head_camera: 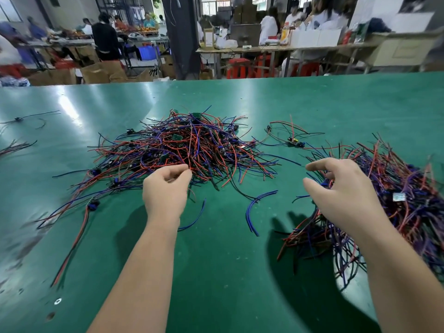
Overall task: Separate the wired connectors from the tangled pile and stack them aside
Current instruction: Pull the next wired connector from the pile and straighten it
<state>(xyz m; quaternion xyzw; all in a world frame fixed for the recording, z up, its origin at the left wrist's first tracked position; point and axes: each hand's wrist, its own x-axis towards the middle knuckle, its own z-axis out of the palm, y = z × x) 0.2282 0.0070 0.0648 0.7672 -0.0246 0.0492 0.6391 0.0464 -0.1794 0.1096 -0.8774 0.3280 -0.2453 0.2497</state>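
Green matting [223, 272] covers the bench, and near its middle sits the tangled pile [192, 143] of red, blue and black wired connectors, with small circuit boards among them. The left hand [165, 188] is at the pile's near edge, fingers curled and thumb pressed to forefinger, pinching wires there. A second heap [403, 200] of the same leads lies to the right, apart from the first. The right hand [343, 191] hangs over that heap's left edge, fingers spread and thumb wide; whether it touches the wires cannot be told. Loose blue wires [252, 212] lie between the 2 hands, and 1 stray connector [295, 141] rests farther back.
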